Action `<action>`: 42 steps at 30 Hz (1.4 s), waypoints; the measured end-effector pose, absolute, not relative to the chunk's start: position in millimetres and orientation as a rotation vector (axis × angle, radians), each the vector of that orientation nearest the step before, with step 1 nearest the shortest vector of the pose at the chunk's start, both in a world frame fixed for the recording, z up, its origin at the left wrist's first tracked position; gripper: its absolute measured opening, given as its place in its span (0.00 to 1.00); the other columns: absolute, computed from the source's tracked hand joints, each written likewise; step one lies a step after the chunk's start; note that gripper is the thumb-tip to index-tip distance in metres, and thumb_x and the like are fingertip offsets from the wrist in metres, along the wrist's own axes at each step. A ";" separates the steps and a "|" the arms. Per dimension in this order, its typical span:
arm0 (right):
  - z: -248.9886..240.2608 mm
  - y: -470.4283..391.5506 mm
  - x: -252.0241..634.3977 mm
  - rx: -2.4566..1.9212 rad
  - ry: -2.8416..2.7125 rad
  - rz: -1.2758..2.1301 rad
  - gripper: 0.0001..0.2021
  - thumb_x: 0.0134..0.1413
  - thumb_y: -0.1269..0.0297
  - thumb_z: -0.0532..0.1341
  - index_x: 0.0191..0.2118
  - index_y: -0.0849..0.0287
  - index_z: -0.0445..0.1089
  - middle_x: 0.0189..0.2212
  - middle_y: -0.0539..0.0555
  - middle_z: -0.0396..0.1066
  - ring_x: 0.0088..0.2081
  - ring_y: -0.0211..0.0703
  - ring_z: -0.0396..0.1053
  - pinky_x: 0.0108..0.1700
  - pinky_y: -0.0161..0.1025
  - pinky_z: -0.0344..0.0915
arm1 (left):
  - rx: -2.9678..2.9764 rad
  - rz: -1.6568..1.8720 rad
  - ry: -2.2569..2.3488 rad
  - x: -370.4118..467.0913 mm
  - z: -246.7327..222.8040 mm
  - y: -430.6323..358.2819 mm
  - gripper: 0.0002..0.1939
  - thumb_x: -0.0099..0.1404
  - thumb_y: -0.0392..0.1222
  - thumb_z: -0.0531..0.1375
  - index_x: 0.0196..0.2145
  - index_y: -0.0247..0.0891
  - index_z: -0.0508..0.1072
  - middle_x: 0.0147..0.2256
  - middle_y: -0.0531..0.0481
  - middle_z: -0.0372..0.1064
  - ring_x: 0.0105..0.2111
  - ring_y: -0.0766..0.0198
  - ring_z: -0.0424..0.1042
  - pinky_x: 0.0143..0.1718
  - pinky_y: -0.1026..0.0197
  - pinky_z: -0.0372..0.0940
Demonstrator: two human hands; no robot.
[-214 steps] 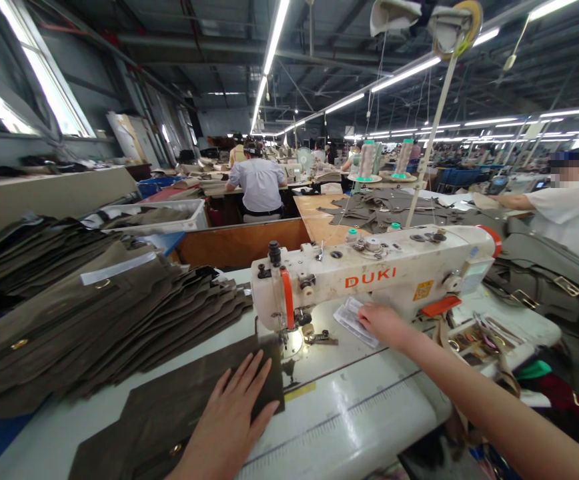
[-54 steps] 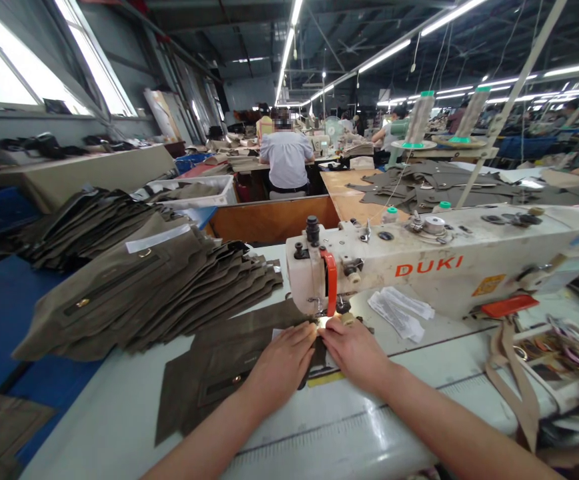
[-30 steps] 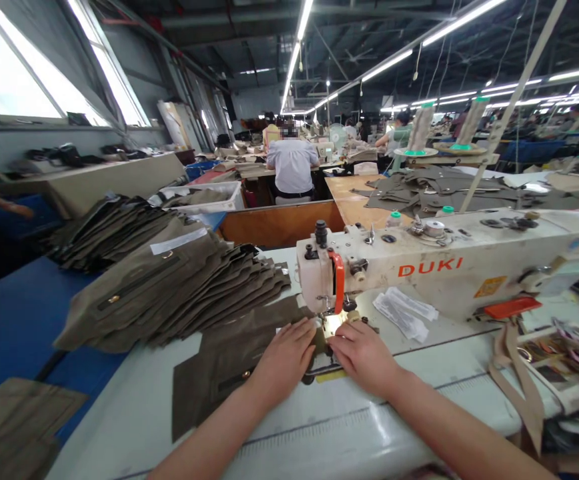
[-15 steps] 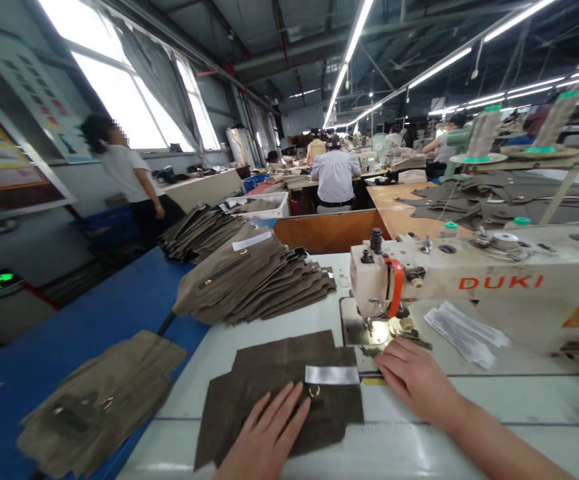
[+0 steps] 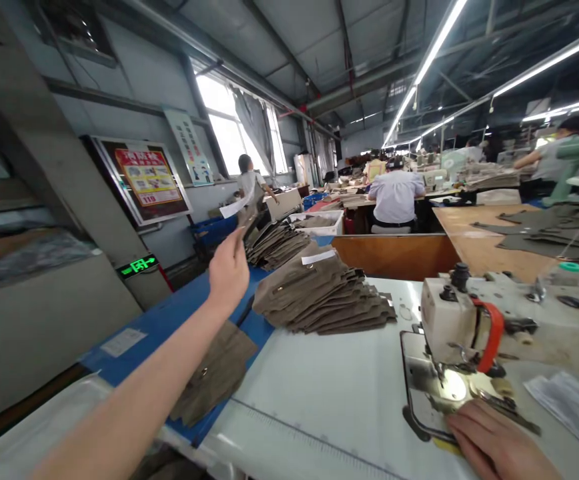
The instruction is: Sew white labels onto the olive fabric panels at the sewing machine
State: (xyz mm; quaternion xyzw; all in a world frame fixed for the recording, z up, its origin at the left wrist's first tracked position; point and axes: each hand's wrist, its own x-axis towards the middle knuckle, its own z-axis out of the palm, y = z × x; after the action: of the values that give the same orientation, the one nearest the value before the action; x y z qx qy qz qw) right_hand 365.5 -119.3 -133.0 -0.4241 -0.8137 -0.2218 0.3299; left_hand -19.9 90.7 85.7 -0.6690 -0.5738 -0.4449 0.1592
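My left hand (image 5: 228, 267) is raised above the blue table, fingers closed on a brown fabric piece (image 5: 250, 212) with a white strip (image 5: 237, 205) on it; the piece is blurred. My right hand (image 5: 494, 437) rests by the needle plate of the sewing machine (image 5: 449, 327), under the lit needle area. Its fingertips are close together, and what they touch is too small to name. A fanned stack of brown fabric pieces (image 5: 324, 293) lies on the white table, with another white strip on top. Another fabric pile (image 5: 214, 373) is partly behind my left forearm.
Darker folded pieces (image 5: 277, 243) lie beyond the stack, near a white bin (image 5: 337, 223). White strips (image 5: 569, 407) sit right of the machine. A person (image 5: 397, 193) sits ahead; another person (image 5: 252, 183) stands by the window. A paper label (image 5: 123, 342) is on the blue table (image 5: 169, 313).
My left hand has lifted the fabric piece from the white table and moved up and left with it. The view has turned left. My right hand remains beside the needle plate.
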 end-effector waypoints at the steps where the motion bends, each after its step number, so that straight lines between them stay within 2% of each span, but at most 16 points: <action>1: -131.4 -119.3 364.4 -1.109 -2.121 -0.587 0.11 0.63 0.63 0.54 0.37 0.53 0.74 0.32 0.51 0.78 0.34 0.42 0.76 0.38 0.33 0.71 | -2.022 -1.176 -1.640 -10.7 79.3 105.8 0.23 0.69 0.36 0.44 0.59 0.37 0.64 0.60 0.44 0.62 0.61 0.54 0.58 0.61 0.47 0.52; 2: -130.0 -119.5 363.2 -1.122 -2.113 -0.578 0.11 0.63 0.64 0.53 0.36 0.53 0.73 0.32 0.51 0.77 0.34 0.41 0.76 0.38 0.33 0.71 | -2.113 -1.098 -1.643 -1.5 69.0 119.0 0.23 0.68 0.35 0.45 0.58 0.39 0.65 0.60 0.45 0.62 0.62 0.54 0.56 0.62 0.44 0.50; 4: -128.1 -119.9 360.5 -1.163 -2.106 -0.535 0.13 0.63 0.66 0.51 0.35 0.53 0.73 0.30 0.51 0.77 0.32 0.41 0.75 0.37 0.33 0.71 | -2.266 -0.977 -1.654 14.0 42.3 139.0 0.22 0.65 0.34 0.48 0.54 0.42 0.69 0.56 0.47 0.67 0.59 0.53 0.61 0.60 0.42 0.53; 7: -128.1 -119.9 357.2 -1.226 -2.113 -0.489 0.14 0.63 0.68 0.50 0.33 0.53 0.72 0.29 0.52 0.76 0.31 0.41 0.75 0.35 0.33 0.71 | -2.444 -0.864 -1.630 23.0 7.1 155.3 0.20 0.64 0.36 0.50 0.51 0.40 0.72 0.51 0.47 0.73 0.54 0.57 0.68 0.57 0.51 0.60; 9: -129.7 -119.6 356.4 -1.246 -2.126 -0.481 0.14 0.63 0.68 0.50 0.33 0.54 0.72 0.29 0.52 0.75 0.31 0.41 0.74 0.35 0.33 0.71 | -2.512 -0.822 -1.607 19.9 -5.1 160.6 0.21 0.65 0.39 0.49 0.53 0.36 0.71 0.53 0.44 0.70 0.55 0.57 0.67 0.58 0.54 0.59; 13: -133.2 -119.8 357.3 -1.251 -2.154 -0.450 0.14 0.63 0.67 0.50 0.34 0.54 0.73 0.30 0.52 0.75 0.32 0.41 0.75 0.37 0.33 0.71 | -2.567 -0.780 -1.574 5.3 -6.8 160.0 0.26 0.65 0.50 0.51 0.56 0.35 0.67 0.58 0.43 0.65 0.60 0.54 0.61 0.61 0.51 0.54; 19: -132.6 -122.8 362.5 -1.204 -2.124 -0.497 0.13 0.64 0.65 0.51 0.35 0.53 0.73 0.32 0.51 0.77 0.34 0.41 0.76 0.39 0.32 0.71 | -2.523 -0.775 -1.616 -44.7 5.0 116.1 0.32 0.66 0.59 0.48 0.58 0.34 0.65 0.61 0.42 0.60 0.61 0.54 0.58 0.63 0.51 0.50; 24: -136.2 -122.6 367.1 -1.134 -2.136 -0.577 0.10 0.62 0.61 0.54 0.37 0.51 0.73 0.32 0.50 0.78 0.33 0.42 0.76 0.35 0.33 0.72 | -2.349 -0.649 -1.998 -139.1 -26.2 55.8 0.32 0.61 0.63 0.50 0.53 0.39 0.71 0.54 0.45 0.70 0.55 0.50 0.67 0.58 0.51 0.59; 26: -139.6 -120.7 368.7 -1.097 -2.139 -0.623 0.11 0.62 0.60 0.54 0.36 0.51 0.73 0.31 0.50 0.78 0.32 0.43 0.76 0.34 0.33 0.72 | -2.383 -0.505 -2.119 -170.8 -49.8 31.7 0.30 0.57 0.62 0.54 0.49 0.40 0.74 0.51 0.44 0.72 0.53 0.48 0.70 0.55 0.51 0.62; 29: -146.5 -117.4 372.7 -1.055 -2.162 -0.667 0.11 0.61 0.58 0.54 0.37 0.51 0.74 0.32 0.50 0.78 0.32 0.42 0.76 0.34 0.34 0.72 | -2.458 -0.402 -2.120 -191.4 -74.6 5.2 0.27 0.53 0.60 0.58 0.44 0.42 0.76 0.52 0.44 0.72 0.53 0.48 0.69 0.55 0.50 0.62; 32: -153.3 -115.4 377.8 -1.046 -2.176 -0.673 0.10 0.60 0.58 0.55 0.38 0.50 0.74 0.34 0.49 0.78 0.34 0.42 0.76 0.35 0.34 0.72 | -2.455 -0.455 -2.083 -183.0 -76.1 -4.4 0.20 0.53 0.54 0.58 0.39 0.43 0.77 0.49 0.44 0.74 0.50 0.50 0.71 0.54 0.51 0.63; 36: -154.3 -115.6 380.2 -1.054 -2.187 -0.666 0.10 0.60 0.58 0.56 0.39 0.50 0.74 0.33 0.49 0.77 0.33 0.43 0.76 0.36 0.36 0.71 | -2.481 -0.507 -2.045 -160.9 -63.3 -1.0 0.09 0.56 0.46 0.55 0.28 0.43 0.74 0.36 0.47 0.76 0.42 0.54 0.74 0.49 0.54 0.66; 38: -152.1 -116.5 378.9 -1.068 -2.176 -0.664 0.10 0.60 0.57 0.56 0.38 0.50 0.74 0.33 0.49 0.77 0.33 0.43 0.75 0.37 0.36 0.71 | -2.475 -0.516 -2.061 -155.3 -59.0 2.4 0.09 0.56 0.44 0.54 0.25 0.42 0.72 0.33 0.47 0.75 0.40 0.54 0.74 0.47 0.55 0.66; 42: -149.5 -117.6 376.9 -1.091 -2.145 -0.638 0.10 0.60 0.57 0.56 0.37 0.50 0.74 0.33 0.48 0.77 0.33 0.42 0.76 0.37 0.35 0.71 | -2.413 -0.558 -2.176 -156.3 -51.5 9.7 0.14 0.57 0.47 0.51 0.26 0.43 0.74 0.33 0.48 0.77 0.37 0.54 0.75 0.43 0.57 0.66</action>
State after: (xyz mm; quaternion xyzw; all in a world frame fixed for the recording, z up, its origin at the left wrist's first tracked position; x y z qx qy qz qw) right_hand 376.9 -117.6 -149.5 -0.4152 -0.8163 -0.2426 0.3200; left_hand -156.3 9.7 -51.5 -0.7296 -0.6582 -0.1686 -0.0775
